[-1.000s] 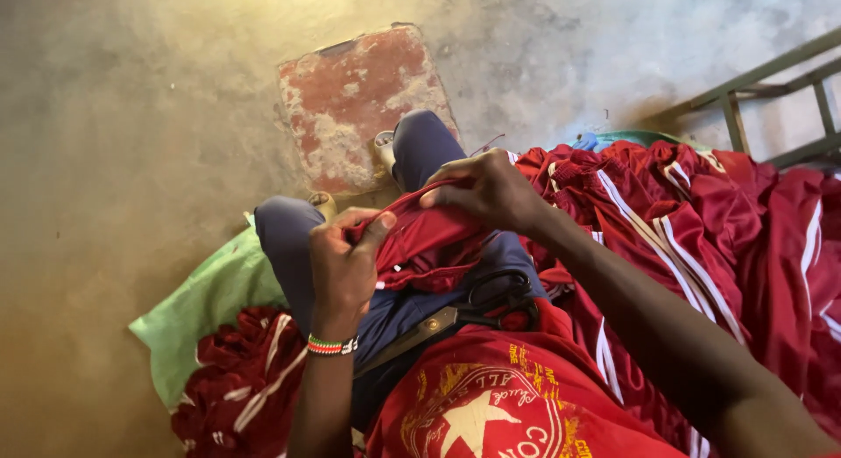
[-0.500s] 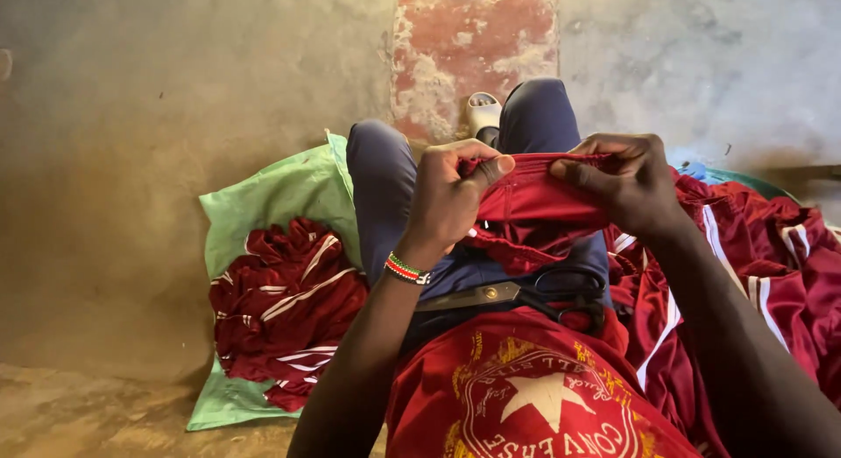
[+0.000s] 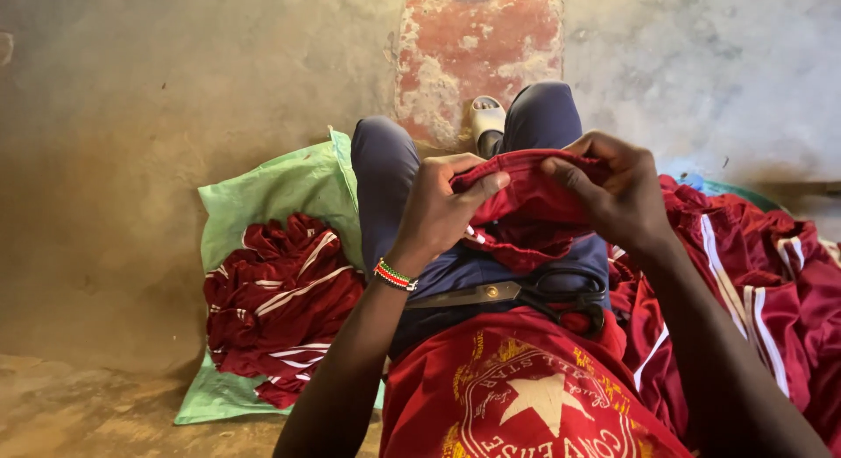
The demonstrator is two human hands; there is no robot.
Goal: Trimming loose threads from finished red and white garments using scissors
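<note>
Dark red fabric garment with white stripes (image 3: 526,199) sits above our lap, both grips pinching its folded edge: left hand (image 3: 438,214), right hand (image 3: 618,195). Steel scissors (image 3: 517,293) rest unused; piles flank us.

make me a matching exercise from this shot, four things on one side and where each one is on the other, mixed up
Things:
1. scissors
2. beaded bracelet
3. pile of maroon garments
4. red fabric piece

Places:
A. on the green sack on the floor
B. pinched between the left hand and the right hand
C. lying across the lap
D. around the left wrist

Pairs: 1-C, 2-D, 3-A, 4-B
</note>
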